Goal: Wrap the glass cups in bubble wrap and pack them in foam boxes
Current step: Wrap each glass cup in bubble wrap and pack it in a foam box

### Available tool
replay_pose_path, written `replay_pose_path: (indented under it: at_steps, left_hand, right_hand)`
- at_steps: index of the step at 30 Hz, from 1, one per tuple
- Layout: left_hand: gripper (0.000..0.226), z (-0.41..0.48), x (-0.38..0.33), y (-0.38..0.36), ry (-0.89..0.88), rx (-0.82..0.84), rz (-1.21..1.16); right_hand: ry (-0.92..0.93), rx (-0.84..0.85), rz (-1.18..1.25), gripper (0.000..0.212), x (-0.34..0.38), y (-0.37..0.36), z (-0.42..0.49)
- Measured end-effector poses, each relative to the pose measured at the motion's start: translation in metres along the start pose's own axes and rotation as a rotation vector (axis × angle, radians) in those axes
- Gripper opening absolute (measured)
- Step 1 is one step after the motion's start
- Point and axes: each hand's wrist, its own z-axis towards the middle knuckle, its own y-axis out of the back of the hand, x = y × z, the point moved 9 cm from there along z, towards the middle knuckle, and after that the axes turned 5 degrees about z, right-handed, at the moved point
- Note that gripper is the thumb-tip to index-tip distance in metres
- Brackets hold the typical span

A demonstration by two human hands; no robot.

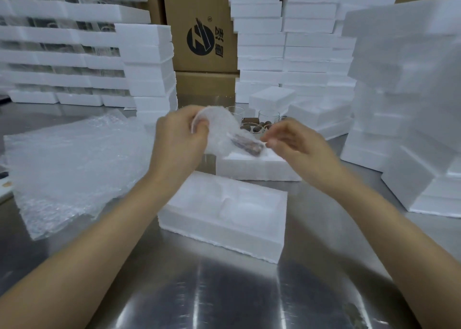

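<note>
My left hand [178,139] grips the rim end of a glass cup rolled in bubble wrap [219,131], held tilted above the table. A brown base or lid shows through the wrap at its lower right end [248,145]. My right hand [296,142] pinches the loose wrap at that end. Below my hands lies an open foam box [224,228] with two moulded recesses. A second foam piece [259,167] sits just behind it. Bare glass cups [268,116] and brown lids stand further back.
A pile of bubble wrap sheets [69,169] lies on the steel table [224,296] at the left. Stacks of foam boxes [409,99] rise on the right, at the back and on the left. Cardboard cartons [202,29] stand behind.
</note>
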Motion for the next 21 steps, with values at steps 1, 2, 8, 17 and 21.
replay_pose_path:
  at_steps: [1, 2, 8, 17, 21]
  left_hand:
    - [0.024, 0.003, 0.010, 0.002, 0.072, -0.016, -0.021]
    - [0.023, 0.004, 0.018, 0.004, 0.131, -0.024, -0.045]
    - [0.013, 0.018, 0.024, -0.013, 0.242, 0.042, 0.032]
    - [0.018, 0.039, 0.013, -0.081, 0.179, 0.470, 0.778]
    - [0.014, 0.032, 0.021, -0.099, 0.169, 0.552, 0.845]
  right_hand:
    - [0.029, 0.044, -0.231, 0.011, -0.001, 0.004, 0.000]
    - [0.011, 0.133, -0.421, 0.018, -0.009, 0.003, -0.002]
    - [-0.064, 0.441, -0.639, 0.047, -0.027, -0.017, -0.009]
    - [0.024, 0.470, -0.456, 0.043, -0.021, -0.028, -0.009]
    - [0.045, 0.467, -0.466, 0.043, -0.024, -0.029, -0.007]
